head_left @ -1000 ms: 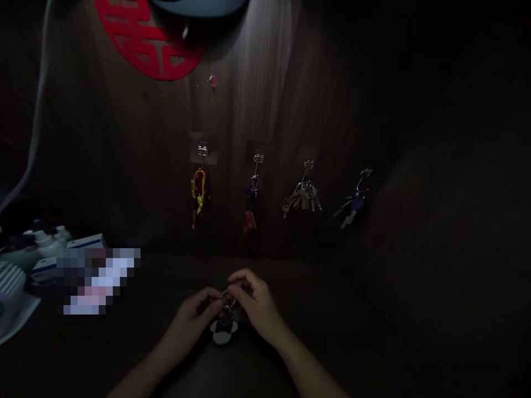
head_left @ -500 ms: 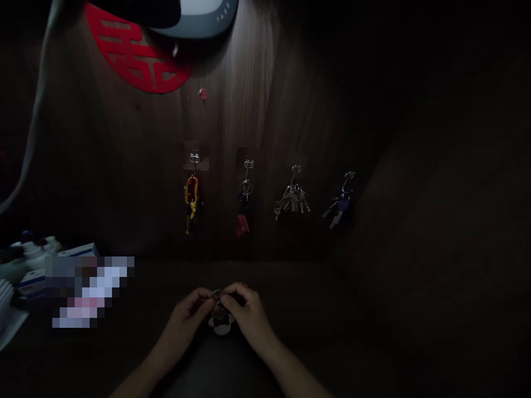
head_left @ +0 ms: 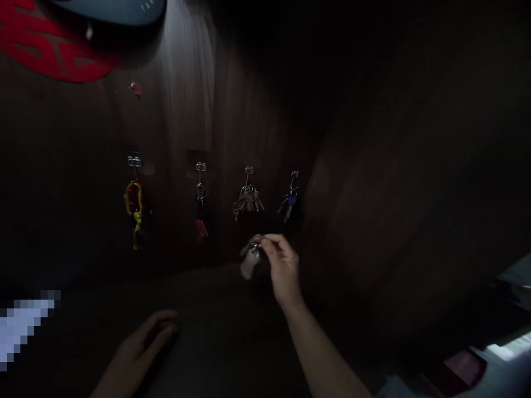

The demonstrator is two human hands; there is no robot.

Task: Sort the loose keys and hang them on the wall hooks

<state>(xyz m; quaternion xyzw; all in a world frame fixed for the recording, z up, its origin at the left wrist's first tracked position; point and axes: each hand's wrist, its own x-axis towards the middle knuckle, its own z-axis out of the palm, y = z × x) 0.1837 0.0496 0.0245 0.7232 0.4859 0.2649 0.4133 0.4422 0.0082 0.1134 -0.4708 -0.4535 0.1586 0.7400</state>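
My right hand (head_left: 286, 271) pinches a keychain (head_left: 250, 262) by its ring, raised in front of the dark wood panel. A pale pendant dangles from it, smeared by motion. Just above hangs a bunch of keys (head_left: 249, 200) on a hook; the keychain is apart from it. Low on the left, my left hand (head_left: 145, 342) holds nothing, its fingers loosely bent with a gap to the thumb, over the dark surface. To the right of the bunch hang keys with a blue head (head_left: 292, 200).
Further left on hooks hang a yellow-and-red braided cord (head_left: 134, 199) and a key ring with a red tag (head_left: 201, 228). A red paper cutout (head_left: 70, 61) and a dark rounded object (head_left: 120, 16) are at the upper left. A blurred red item (head_left: 464, 369) lies lower right.
My hands have parted. The right one has carried the keychain up toward the hooks, while the left has let go and dropped back. The view has swung to the right.
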